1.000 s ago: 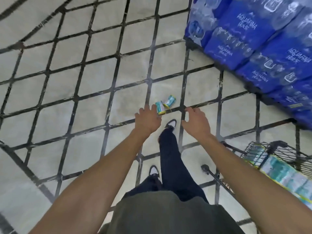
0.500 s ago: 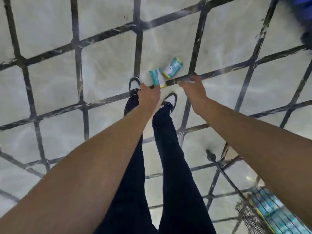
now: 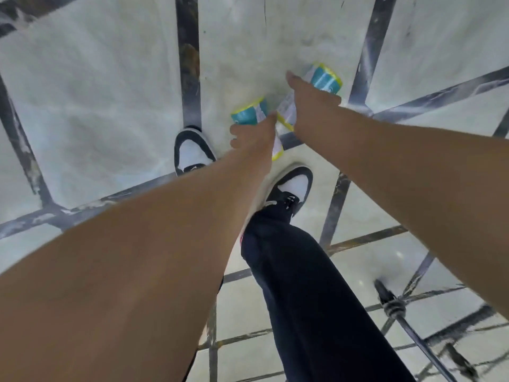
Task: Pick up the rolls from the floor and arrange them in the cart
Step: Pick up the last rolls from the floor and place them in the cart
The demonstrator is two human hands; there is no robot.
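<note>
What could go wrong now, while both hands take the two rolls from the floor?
The left hand and right hand each close on a roll, but finger wrap is hidden, so the left roll or right roll may slip. The person bends low; the shoe is close below.

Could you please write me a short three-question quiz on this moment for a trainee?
1. True or false: both rolls lie untouched on the floor.
2. Which hand is on the roll nearer the shoes: A left, B right?
3. Fill in: the shoes are black and ____.

Key: 1 false, the left hand is on the near roll and the right hand on the far roll. 2 A. 3 white, see the shoes.
</note>
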